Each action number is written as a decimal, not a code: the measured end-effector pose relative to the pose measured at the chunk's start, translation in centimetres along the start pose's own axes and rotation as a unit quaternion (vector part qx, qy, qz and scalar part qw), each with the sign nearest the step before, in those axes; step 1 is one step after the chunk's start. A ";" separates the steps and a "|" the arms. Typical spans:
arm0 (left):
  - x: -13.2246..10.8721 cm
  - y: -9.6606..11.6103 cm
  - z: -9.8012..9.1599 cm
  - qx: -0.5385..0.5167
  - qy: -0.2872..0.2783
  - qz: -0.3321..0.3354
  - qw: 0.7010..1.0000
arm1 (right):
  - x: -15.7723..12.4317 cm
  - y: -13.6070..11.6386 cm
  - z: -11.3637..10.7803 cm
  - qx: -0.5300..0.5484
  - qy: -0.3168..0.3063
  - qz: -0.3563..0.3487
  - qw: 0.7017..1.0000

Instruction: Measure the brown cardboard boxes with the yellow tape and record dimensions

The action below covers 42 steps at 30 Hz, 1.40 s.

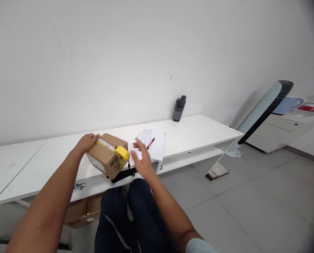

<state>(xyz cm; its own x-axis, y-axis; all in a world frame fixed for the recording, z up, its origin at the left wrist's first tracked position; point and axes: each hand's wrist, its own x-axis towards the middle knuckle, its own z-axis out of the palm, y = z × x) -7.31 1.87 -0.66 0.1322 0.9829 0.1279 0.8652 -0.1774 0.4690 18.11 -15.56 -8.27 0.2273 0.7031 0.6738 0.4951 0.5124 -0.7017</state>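
A brown cardboard box [108, 151] sits tilted at the front edge of the white table. Across its top runs the drawn-out blade of a yellow tape measure [122, 153], whose case rests at the box's right edge with a black strap hanging down. My left hand [87, 143] is closed over the box's left edge, its fingertips by the blade's end; whether they pinch the blade is hard to see. To the right of the case, my right hand [142, 160] is in the air, fingers apart and holding nothing. Just beyond it lie white papers [158, 146] with a red and black pen [151, 143] on them.
A dark grey bottle [179, 108] stands at the back of the white table [199, 131], near the wall. Below the tabletop is a shelf, with a larger carton [80, 211] underneath. At right are a tall leaning white-and-black appliance [262, 112] and a low cabinet [278, 131].
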 end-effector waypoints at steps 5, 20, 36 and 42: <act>-0.2 0.4 -0.1 0.021 0.007 0.005 1.000 | 6.7 8.8 -6.0 -0.388 -0.188 0.134 0.892; -2.6 0.5 -1.0 0.084 0.036 -0.028 0.995 | 6.3 15.9 -4.4 -0.133 -0.123 0.164 0.970; -3.1 1.0 -2.1 0.188 -0.038 0.033 0.981 | 7.1 18.9 -4.0 0.025 -0.081 0.237 0.968; -3.8 0.2 -3.1 0.265 -0.018 -0.083 0.961 | 8.2 19.5 -1.9 -0.004 -0.066 0.220 0.973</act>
<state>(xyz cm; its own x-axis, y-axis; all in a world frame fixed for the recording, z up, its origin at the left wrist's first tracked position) -9.14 -2.02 1.65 -0.0213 0.9983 0.0542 0.9993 0.0230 -0.0311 31.17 -0.74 -16.01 0.3094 0.9109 0.2731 0.3814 0.1443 -0.9131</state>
